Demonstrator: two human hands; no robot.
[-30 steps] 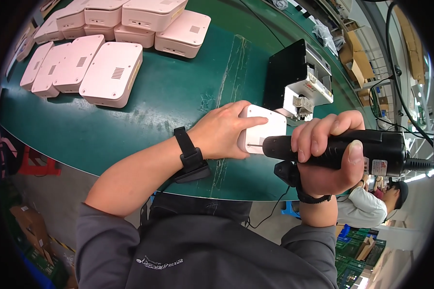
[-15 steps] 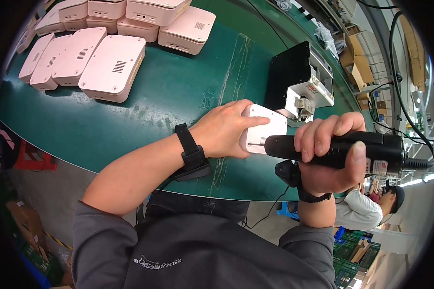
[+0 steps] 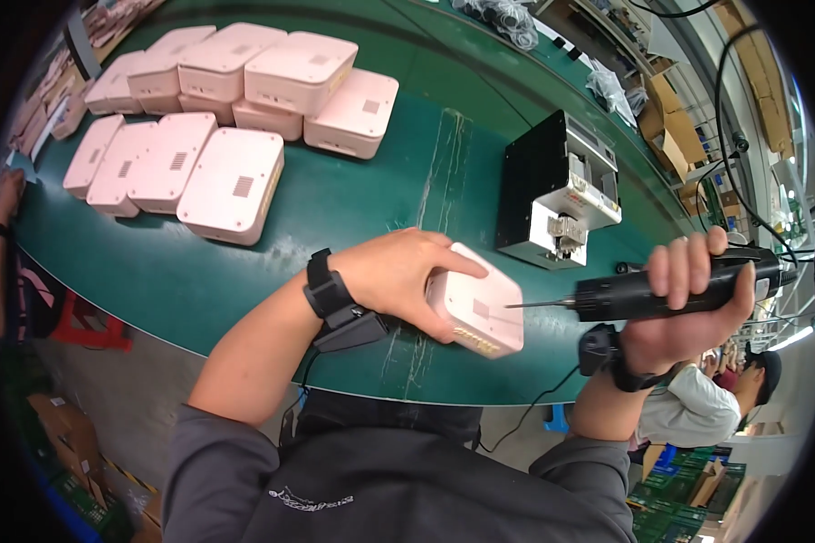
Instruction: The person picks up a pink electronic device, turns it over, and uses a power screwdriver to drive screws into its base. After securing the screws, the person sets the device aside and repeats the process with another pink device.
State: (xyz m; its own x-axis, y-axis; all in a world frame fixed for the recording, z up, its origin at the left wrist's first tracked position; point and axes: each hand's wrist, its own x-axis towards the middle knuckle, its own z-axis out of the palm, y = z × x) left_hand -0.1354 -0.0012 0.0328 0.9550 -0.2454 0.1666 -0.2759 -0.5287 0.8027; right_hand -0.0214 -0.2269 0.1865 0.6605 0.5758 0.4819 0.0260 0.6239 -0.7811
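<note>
My left hand [image 3: 391,273] is closed around one side of a small white plastic box [image 3: 484,291], its thumb and fingers on the edges. The box is tilted, showing a vent patch on its flat face and a row of ports along its near side. My right hand [image 3: 688,330] grips a black electric screwdriver [image 3: 607,297], held nearly level. Its thin bit [image 3: 539,304] points left and overlaps the face of the box in view; whether it touches, I cannot tell. Both wrists wear black straps.
Several similar white boxes [image 3: 235,185] lie in rows and stacks at the far left of the green table [image 3: 335,208]. A black-and-white machine [image 3: 530,185] with a metal mechanism stands beyond my hands. Cables hang at the right, where a co-worker [image 3: 697,403] sits.
The screwdriver has come away from the box's corner screw hole and moved right. My left hand has turned and tilted the box, bringing its port side into view. The whole view has shifted.
</note>
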